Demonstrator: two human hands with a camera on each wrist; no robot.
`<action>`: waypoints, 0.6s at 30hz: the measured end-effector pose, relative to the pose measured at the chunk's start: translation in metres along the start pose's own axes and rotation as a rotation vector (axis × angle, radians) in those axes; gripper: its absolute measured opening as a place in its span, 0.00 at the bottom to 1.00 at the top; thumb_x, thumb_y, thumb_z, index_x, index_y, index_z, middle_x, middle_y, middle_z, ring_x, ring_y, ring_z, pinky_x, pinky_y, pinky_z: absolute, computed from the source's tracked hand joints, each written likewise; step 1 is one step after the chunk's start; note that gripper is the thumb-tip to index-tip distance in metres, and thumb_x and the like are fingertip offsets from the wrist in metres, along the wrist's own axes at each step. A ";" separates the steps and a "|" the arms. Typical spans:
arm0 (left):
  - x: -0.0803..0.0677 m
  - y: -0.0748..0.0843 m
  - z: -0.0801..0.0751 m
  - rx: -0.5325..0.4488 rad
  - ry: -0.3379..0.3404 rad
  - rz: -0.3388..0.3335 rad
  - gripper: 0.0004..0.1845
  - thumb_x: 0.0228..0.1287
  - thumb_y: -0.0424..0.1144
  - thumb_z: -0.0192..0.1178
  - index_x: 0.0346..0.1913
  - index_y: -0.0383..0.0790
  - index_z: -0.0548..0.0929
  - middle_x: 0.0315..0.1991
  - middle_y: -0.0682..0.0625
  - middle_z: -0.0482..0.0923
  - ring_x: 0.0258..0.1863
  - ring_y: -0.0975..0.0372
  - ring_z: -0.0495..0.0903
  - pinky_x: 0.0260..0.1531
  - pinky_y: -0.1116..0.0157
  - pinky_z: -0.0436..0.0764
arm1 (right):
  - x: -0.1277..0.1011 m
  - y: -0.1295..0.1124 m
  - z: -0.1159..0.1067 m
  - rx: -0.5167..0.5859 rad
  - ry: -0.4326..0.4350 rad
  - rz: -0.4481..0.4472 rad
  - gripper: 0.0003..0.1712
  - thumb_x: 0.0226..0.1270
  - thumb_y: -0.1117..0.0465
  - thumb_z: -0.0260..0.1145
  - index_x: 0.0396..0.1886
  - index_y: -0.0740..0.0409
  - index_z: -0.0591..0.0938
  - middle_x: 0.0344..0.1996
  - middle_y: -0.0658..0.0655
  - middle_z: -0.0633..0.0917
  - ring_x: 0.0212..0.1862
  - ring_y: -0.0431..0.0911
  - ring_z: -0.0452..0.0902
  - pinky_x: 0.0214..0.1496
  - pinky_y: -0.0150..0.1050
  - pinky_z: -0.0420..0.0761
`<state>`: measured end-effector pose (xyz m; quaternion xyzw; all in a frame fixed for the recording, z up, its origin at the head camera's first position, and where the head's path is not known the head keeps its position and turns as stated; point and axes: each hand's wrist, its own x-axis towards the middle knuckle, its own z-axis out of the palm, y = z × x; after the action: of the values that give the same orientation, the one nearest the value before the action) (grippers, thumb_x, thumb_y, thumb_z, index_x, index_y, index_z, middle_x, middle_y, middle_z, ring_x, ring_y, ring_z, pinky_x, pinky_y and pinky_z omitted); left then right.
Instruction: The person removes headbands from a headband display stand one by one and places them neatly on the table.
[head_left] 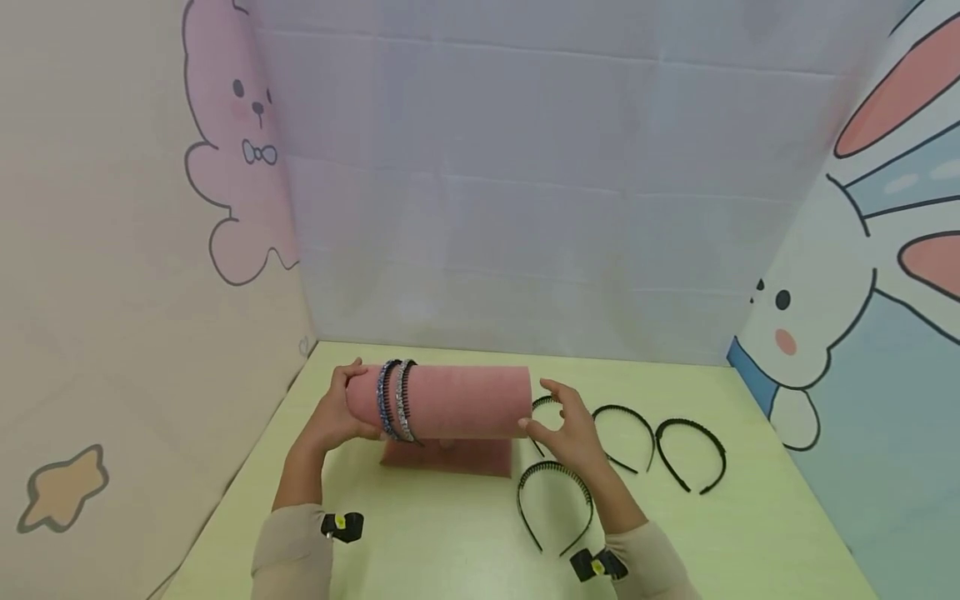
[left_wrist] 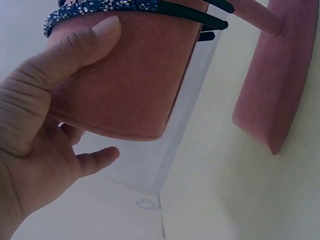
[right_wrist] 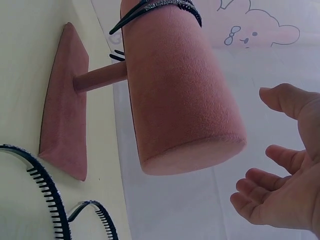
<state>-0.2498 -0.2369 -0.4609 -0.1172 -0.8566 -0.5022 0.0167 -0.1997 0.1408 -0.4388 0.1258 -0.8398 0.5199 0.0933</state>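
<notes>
2 sparkly headbands (head_left: 396, 400) on pink velvet roll (head_left: 457, 402), left hand (head_left: 337, 412) gripping its end, right hand (head_left: 566, 425) released

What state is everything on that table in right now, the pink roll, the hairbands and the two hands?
Pink roll stand: upright on its base, roll lying level.
Two sparkly headbands: hooked over the roll near its left end.
Four black headbands: lying flat on the table.
Left hand: gripping the roll's left end.
Right hand: open, just off the right end.

On the table (head_left: 420, 542), the headband stand (head_left: 450, 408) sits left of centre; 2 headbands (head_left: 396, 400) ride its left end, 4 headbands (head_left: 622, 446) lie right.
</notes>
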 end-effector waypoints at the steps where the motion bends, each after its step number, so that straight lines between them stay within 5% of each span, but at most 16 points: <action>1: 0.002 0.000 -0.001 0.029 0.000 0.007 0.61 0.20 0.38 0.83 0.64 0.44 0.55 0.73 0.50 0.44 0.62 0.43 0.60 0.54 0.46 0.65 | 0.002 -0.002 0.001 -0.001 0.003 -0.017 0.40 0.54 0.56 0.72 0.64 0.63 0.66 0.62 0.64 0.66 0.62 0.59 0.61 0.57 0.57 0.63; 9: 0.010 0.001 -0.004 0.097 -0.032 -0.050 0.64 0.15 0.40 0.84 0.64 0.46 0.55 0.61 0.42 0.63 0.49 0.48 0.71 0.44 0.51 0.72 | 0.016 -0.017 0.007 -0.005 0.008 -0.080 0.40 0.52 0.58 0.73 0.63 0.62 0.67 0.61 0.62 0.68 0.61 0.58 0.62 0.57 0.53 0.65; 18: 0.012 -0.001 -0.007 0.057 -0.077 -0.021 0.73 0.15 0.38 0.84 0.72 0.54 0.48 0.65 0.43 0.59 0.56 0.46 0.66 0.49 0.46 0.70 | 0.038 -0.030 0.015 -0.003 -0.045 -0.141 0.38 0.53 0.63 0.72 0.63 0.63 0.68 0.59 0.62 0.70 0.60 0.59 0.64 0.56 0.56 0.67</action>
<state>-0.2621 -0.2414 -0.4562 -0.1268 -0.8718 -0.4728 -0.0185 -0.2270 0.1099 -0.4090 0.1961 -0.8314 0.5079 0.1108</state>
